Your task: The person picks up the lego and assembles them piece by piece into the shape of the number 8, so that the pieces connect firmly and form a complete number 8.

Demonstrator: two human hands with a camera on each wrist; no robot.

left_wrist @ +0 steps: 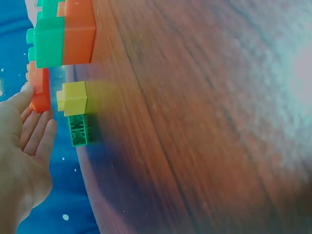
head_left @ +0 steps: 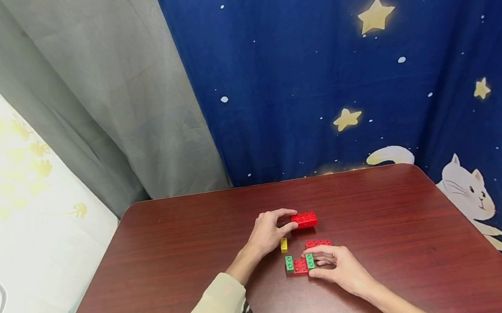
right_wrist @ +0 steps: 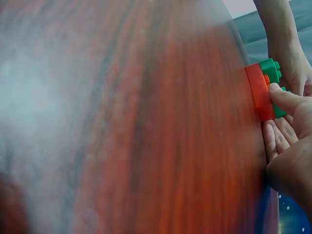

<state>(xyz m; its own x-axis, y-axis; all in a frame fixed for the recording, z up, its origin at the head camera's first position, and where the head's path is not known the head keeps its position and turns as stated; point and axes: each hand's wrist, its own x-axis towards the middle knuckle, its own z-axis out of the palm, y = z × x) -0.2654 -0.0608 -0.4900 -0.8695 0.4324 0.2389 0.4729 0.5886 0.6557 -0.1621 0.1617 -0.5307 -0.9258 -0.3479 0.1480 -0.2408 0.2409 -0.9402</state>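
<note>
My left hand (head_left: 267, 232) pinches the left end of a bright red studded toy brick (head_left: 304, 219) between thumb and fingers. In the left wrist view, the thumb lies on this red brick (left_wrist: 40, 87). On the near side of the table sits a red brick (head_left: 299, 266) with a green brick (head_left: 289, 263) on its left end and another green brick (head_left: 310, 261) on its right end. My right hand (head_left: 347, 270) grips that right end, thumb in front and index finger behind. In the right wrist view, the thumb covers part of the red and green stack (right_wrist: 259, 92).
A small yellow brick (head_left: 284, 245) stands beside my left hand. Another red brick (head_left: 318, 243) lies behind my right fingers, partly covered. In the left wrist view, a loose green brick (left_wrist: 78, 130) shows its hollow side near the yellow one. Curtains hang behind the brown table (head_left: 174, 260).
</note>
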